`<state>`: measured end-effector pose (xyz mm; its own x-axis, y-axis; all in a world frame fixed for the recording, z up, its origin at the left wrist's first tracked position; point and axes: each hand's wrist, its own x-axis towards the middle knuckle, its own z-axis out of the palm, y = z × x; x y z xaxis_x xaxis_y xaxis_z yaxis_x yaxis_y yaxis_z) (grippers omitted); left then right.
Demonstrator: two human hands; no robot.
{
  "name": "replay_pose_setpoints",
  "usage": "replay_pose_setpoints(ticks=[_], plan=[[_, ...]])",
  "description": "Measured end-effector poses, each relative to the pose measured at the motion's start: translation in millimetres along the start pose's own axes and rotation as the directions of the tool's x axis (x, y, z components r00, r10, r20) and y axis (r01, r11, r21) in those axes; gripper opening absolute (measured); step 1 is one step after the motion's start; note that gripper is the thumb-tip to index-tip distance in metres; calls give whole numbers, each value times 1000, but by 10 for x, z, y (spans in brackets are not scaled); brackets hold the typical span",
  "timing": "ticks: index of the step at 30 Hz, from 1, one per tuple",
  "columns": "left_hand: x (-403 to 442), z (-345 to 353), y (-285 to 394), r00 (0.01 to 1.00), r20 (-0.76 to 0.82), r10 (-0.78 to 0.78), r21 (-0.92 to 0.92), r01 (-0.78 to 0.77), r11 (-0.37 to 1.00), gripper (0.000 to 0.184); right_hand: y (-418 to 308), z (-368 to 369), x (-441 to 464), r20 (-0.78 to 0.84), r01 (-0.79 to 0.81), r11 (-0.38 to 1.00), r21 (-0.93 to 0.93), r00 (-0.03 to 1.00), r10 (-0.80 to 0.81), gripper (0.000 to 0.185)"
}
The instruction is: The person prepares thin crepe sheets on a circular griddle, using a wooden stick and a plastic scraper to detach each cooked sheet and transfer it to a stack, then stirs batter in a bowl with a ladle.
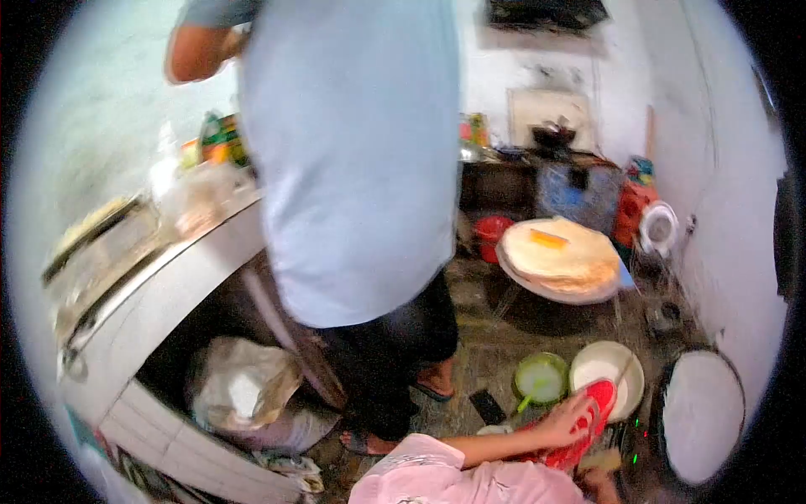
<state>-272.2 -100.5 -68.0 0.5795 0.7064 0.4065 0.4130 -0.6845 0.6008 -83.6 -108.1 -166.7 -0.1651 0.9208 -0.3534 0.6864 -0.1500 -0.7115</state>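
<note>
My left hand (579, 418) reaches from a pink sleeve, its fingers curled over a bright red cloth (603, 393). The cloth overlaps the near side of a pale bowl (631, 363) holding white batter-like liquid. To the left of that sits a green bowl (541, 378) with cloudy liquid and a light green handle leaning out. Low in view is part of my right hand (598, 485), its fingers blurred and mostly hidden. A round, dark-rimmed pan (703, 416) with a white surface lies to the right of both hands.
Another person in a light blue shirt (361, 168) stands close ahead. Thin round flatbreads (558, 260) are stacked on a low stand. A dark phone-like object (487, 407) lies on the floor. A counter (159, 336) runs along the left; a wok (554, 136) sits at the back.
</note>
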Motion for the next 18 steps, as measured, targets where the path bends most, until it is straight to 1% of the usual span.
replay_pose_setpoints(ticks=[1,2,4,5,6,7,8,9,10,11,12,14,15,16,18], plan=[[49,-13,26,1000,-11,5,16,-5,1000,69,248,11,-69,-20,-25,1000,16,999,25,30],[82,-154,140,1000,-10,-23,-8,23,1000,69,518,30,-135,-43,-51,998,24,998,52,30],[211,-91,35,996,-76,48,-7,-49,999,73,1137,121,-308,-103,-68,998,18,992,69,31],[306,-115,44,999,-29,14,-86,-16,996,74,1459,191,-381,-144,-57,998,-2,988,57,31],[394,-147,54,999,30,-21,-159,25,987,75,1701,287,-452,-188,-79,997,-2,979,77,31],[454,-143,46,1000,23,7,-72,-6,997,74,1850,372,-520,-240,-118,993,19,963,119,32],[523,-142,31,999,8,46,18,-46,999,74,1625,297,-562,-238,-282,956,80,926,293,34],[578,-174,30,1000,28,-3,-25,3,1000,73,1365,211,-621,-227,-436,889,141,860,457,37],[638,-214,68,998,45,-54,-62,56,997,72,1196,172,-717,-332,-352,888,297,833,442,36],[688,-198,116,999,43,-28,-60,30,998,71,1271,165,-689,-270,-525,828,199,783,561,36],[734,-211,139,1000,25,-9,-53,11,999,70,1404,251,-673,-376,-466,875,128,794,478,36],[854,-190,78,999,15,34,18,-35,999,70,1563,358,-560,-485,-436,897,73,771,414,36],[911,-179,81,999,24,36,-3,-36,999,69,1617,370,-481,-327,-518,825,225,758,565,35],[954,-85,25,998,26,53,-8,-53,999,69,1735,395,-399,-142,-594,722,355,729,670,35],[1029,-75,55,997,66,46,102,-53,993,68,1748,424,-405,-113,-607,675,419,703,703,36]])
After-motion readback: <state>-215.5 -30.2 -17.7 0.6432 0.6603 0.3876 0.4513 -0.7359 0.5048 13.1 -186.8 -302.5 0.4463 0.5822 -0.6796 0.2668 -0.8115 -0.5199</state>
